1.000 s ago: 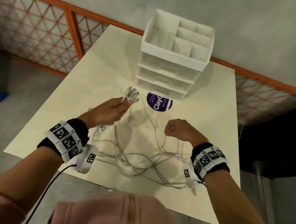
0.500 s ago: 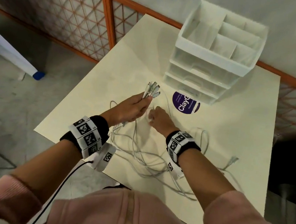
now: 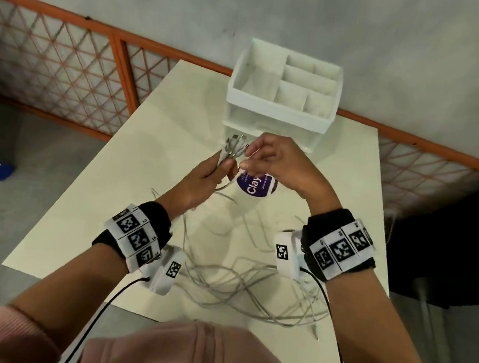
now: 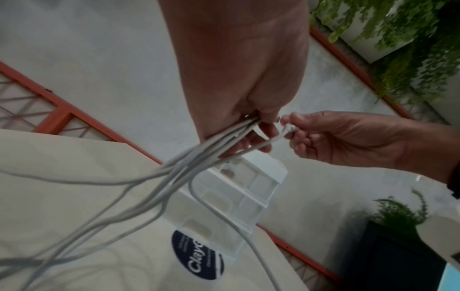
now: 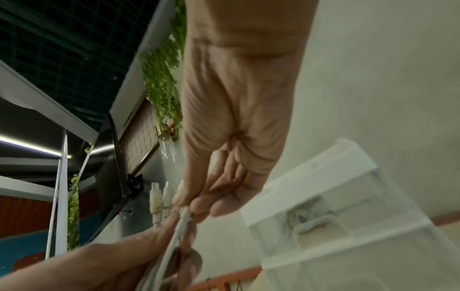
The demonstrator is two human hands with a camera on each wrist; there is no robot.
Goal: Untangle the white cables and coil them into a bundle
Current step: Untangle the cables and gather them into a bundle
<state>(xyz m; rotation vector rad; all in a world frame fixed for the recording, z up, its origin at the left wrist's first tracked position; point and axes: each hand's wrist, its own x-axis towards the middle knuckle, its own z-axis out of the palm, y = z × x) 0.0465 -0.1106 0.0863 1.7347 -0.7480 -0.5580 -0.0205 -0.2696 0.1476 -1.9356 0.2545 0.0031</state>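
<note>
Several white cables (image 3: 243, 279) lie tangled in loose loops on the cream table (image 3: 128, 185) between my forearms. My left hand (image 3: 202, 176) is raised above the table and grips a bunch of cable ends, their plugs (image 3: 234, 145) sticking up past the thumb. My right hand (image 3: 268, 160) is right beside it and pinches one more cable end (image 4: 288, 130) between thumb and fingertips, held against the bunch. In the right wrist view the plugs (image 5: 159, 198) stand side by side next to my right fingertips (image 5: 199, 204). The strands (image 4: 174, 177) hang from my left hand down to the table.
A white drawer organiser (image 3: 283, 95) with open top compartments stands at the table's far side, just behind my hands. A round purple sticker (image 3: 254, 185) lies on the table below them. An orange lattice railing (image 3: 64, 67) runs behind the table, with grey floor to the left.
Both hands have risen from the table. My right hand, down among the loops half a second ago, now holds one more cable end up against the bunch in my left hand.
</note>
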